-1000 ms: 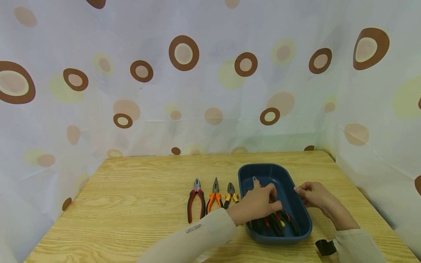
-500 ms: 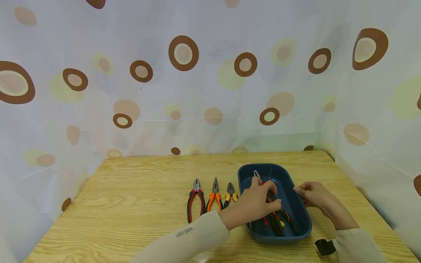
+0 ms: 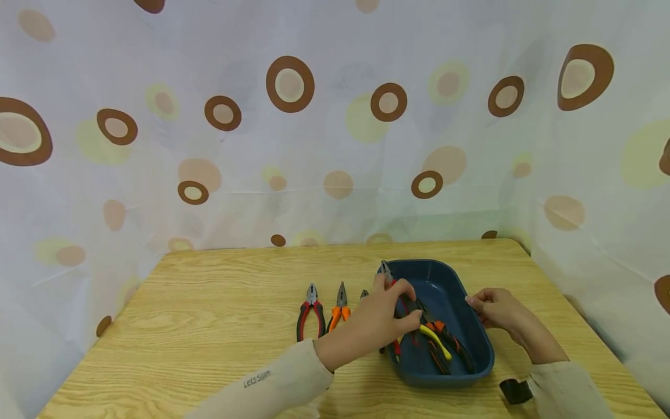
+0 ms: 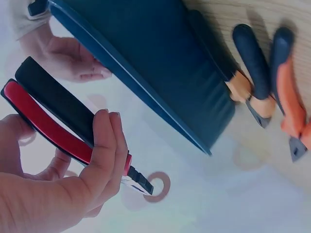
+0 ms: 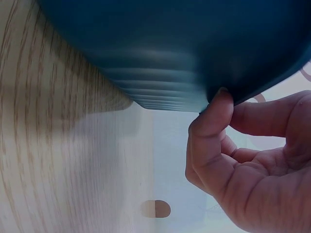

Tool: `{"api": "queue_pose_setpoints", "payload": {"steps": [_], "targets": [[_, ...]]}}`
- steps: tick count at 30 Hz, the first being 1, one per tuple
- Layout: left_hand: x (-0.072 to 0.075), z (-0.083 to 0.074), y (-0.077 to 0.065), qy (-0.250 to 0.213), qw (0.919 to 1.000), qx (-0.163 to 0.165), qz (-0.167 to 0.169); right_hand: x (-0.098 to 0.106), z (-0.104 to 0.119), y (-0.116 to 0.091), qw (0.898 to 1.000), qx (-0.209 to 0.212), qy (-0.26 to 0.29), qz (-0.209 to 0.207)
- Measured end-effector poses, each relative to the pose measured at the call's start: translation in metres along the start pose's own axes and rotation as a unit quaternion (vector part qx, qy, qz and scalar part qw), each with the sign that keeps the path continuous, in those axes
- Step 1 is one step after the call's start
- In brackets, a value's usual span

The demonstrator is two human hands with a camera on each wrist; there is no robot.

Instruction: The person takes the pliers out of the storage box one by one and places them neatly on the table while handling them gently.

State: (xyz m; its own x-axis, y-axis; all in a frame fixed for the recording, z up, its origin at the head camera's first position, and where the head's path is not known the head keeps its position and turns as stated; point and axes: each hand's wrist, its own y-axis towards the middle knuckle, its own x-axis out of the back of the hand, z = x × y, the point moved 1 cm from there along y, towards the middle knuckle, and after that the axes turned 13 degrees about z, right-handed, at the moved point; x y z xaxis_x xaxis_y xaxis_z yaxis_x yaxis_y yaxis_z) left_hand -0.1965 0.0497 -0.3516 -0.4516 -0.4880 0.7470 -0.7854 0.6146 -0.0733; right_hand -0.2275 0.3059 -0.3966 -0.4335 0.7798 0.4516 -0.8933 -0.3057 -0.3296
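Red-and-black combination pliers (image 4: 48,127): aloft near left side of blue bin (image 3: 445,288) | left grip (image 3: 384,311): clamped round pliers | right grip (image 3: 499,308): pinching bin's right rim

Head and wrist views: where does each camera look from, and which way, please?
Head: on the head, facing forward and down at the table; left hand, right hand and sleeves show.
Left wrist: on that wrist, facing held pliers; both hands show.
Right wrist: on that wrist, facing the tray; right hand shows.
Both wrist views share the tray.
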Motion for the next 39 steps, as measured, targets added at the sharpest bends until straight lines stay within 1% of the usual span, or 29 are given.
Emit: {"api": "queue_pose_setpoints", "payload": {"steps": [8, 16, 21, 25, 30, 34, 39], "targets": [[0.02, 0.014, -0.021, 0.005, 0.9993, -0.02, -0.03, 0.001, -0.001, 0.002, 1.0, -0.003, 0.003, 0.001], [0.034, 0.033, -0.036, 0.006, 0.9983, 0.006, -0.057, 0.0, -0.001, 0.003, 1.0, -0.001, 0.007, 0.002], [0.04, 0.049, -0.043, 0.031, 0.9959, 0.009, -0.084, 0.001, -0.002, 0.002, 1.0, 0.001, 0.012, 0.003], [0.045, 0.066, -0.05, 0.048, 0.9934, 0.011, -0.104, 0.001, -0.003, 0.002, 1.0, 0.003, 0.013, 0.002], [0.052, 0.087, -0.06, 0.055, 0.9904, 0.041, -0.12, 0.001, -0.003, 0.002, 1.0, 0.004, 0.013, 0.002], [0.057, 0.102, -0.068, 0.072, 0.987, 0.062, -0.13, 0.001, -0.002, 0.001, 1.0, 0.0, 0.014, 0.0], [0.063, 0.118, -0.077, 0.086, 0.9852, 0.082, -0.124, 0.0, -0.001, 0.001, 1.0, -0.002, 0.013, -0.001]]}}
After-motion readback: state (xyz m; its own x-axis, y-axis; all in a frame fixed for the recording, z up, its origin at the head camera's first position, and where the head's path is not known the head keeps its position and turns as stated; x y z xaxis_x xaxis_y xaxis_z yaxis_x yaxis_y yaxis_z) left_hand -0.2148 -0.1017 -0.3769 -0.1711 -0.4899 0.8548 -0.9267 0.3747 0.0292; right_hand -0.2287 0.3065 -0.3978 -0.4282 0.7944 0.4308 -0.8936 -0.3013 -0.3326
